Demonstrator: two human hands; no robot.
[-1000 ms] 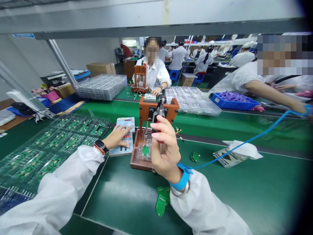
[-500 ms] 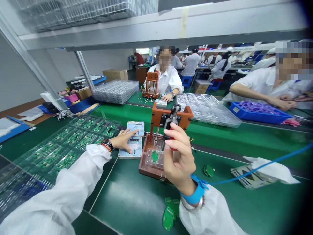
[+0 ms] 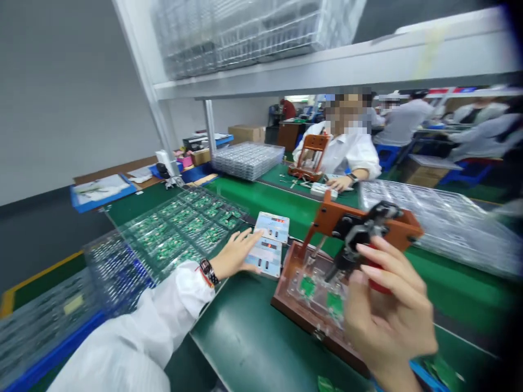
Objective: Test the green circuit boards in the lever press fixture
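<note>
View's swung L — 2 green boards (image 3: 308, 286) now show in press (image 3: 329, 215), 5 o'clock, so prob. mid-step. R hand (image 3: 394, 307) round red handle (image 3: 378, 280) — L hand (image 3: 236, 256) splayed open at meters (image 3: 272, 256), 7 o'clock.

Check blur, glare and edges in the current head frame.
Head view: far workers at right look smeared, the orange press less so; head view: pale glare on the green benchtop; head view: right border falls to black; head view: red digits on the pale-blue boxes too soft to read reliably.
</note>
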